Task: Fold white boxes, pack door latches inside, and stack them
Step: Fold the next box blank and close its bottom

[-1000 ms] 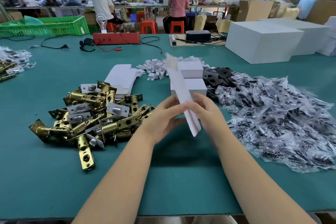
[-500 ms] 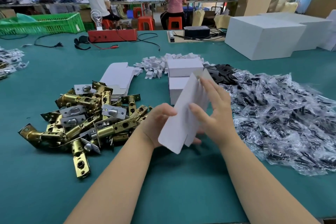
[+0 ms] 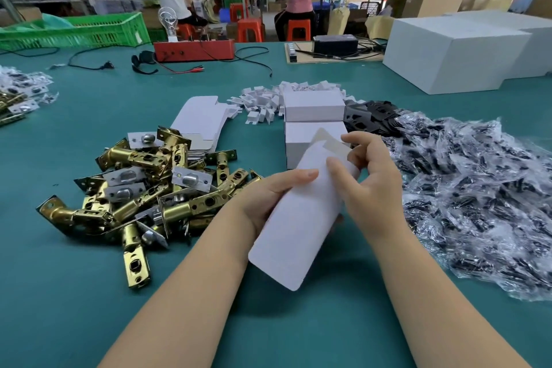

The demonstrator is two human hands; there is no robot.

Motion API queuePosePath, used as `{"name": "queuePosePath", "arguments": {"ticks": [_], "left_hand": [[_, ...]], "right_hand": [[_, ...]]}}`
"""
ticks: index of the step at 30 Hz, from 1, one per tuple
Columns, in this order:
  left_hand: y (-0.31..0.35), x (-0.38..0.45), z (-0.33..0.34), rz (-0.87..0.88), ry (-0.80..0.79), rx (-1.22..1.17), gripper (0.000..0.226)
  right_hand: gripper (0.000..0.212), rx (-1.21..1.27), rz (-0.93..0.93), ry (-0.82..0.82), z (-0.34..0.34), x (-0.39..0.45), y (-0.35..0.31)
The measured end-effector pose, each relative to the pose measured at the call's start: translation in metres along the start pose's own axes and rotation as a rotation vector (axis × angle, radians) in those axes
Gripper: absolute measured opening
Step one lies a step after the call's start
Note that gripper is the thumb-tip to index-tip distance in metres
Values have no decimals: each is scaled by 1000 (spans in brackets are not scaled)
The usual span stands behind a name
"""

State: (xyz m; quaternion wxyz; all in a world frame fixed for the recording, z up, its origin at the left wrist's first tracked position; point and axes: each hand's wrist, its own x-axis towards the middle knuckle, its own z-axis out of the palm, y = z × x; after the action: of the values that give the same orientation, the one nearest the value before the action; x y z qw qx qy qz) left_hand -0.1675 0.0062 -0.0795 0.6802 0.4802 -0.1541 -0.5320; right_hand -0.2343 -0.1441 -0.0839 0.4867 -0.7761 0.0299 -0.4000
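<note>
Both hands hold a flat white box blank (image 3: pixel 295 230) tilted above the green table (image 3: pixel 74 308). My left hand (image 3: pixel 270 197) grips its left edge, thumb on top. At the upper right, my right hand (image 3: pixel 367 182) pinches it by the open flap end. A pile of brass door latches (image 3: pixel 143 188) lies to the left. Two folded white boxes (image 3: pixel 313 109) stand just behind the hands, one in front of the other. A stack of flat blanks (image 3: pixel 200 122) lies behind the latches.
Clear bags of dark hardware (image 3: pixel 478 188) spread over the right side. Small white card pieces (image 3: pixel 263 101) and black plates (image 3: pixel 370 116) lie near the folded boxes. Large white cartons (image 3: pixel 454 54), a red device (image 3: pixel 194 49) and a green crate (image 3: pixel 74 30) line the far edge.
The blank has swung from edge-on and upright to lying broad-face up, its lower end toward me. My right hand has moved to its upper flap end.
</note>
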Motion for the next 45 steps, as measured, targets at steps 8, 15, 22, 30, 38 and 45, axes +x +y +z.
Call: {"name": "queuePosePath", "arguments": {"ticks": [8,15,22,30,38,45], "left_hand": [[10,14,-9,461,461,2,32],[4,17,-3,463,356,-50,37],[-2,30,12,711,941,443,39],[4,27,5,707,1022,465,35],[8,15,5,559,464,283,35],[4,17,12,535,473,334,27]], "right_hand": [[35,-40,462,-301,10,5,9],[39,-75,303,-146,15,1,4],[48,-12,252,6,17,1,4],[42,319,480,-161,12,3,9],[24,475,415,-232,5,4,6],[67,460,367,-208,5,5,8]]}}
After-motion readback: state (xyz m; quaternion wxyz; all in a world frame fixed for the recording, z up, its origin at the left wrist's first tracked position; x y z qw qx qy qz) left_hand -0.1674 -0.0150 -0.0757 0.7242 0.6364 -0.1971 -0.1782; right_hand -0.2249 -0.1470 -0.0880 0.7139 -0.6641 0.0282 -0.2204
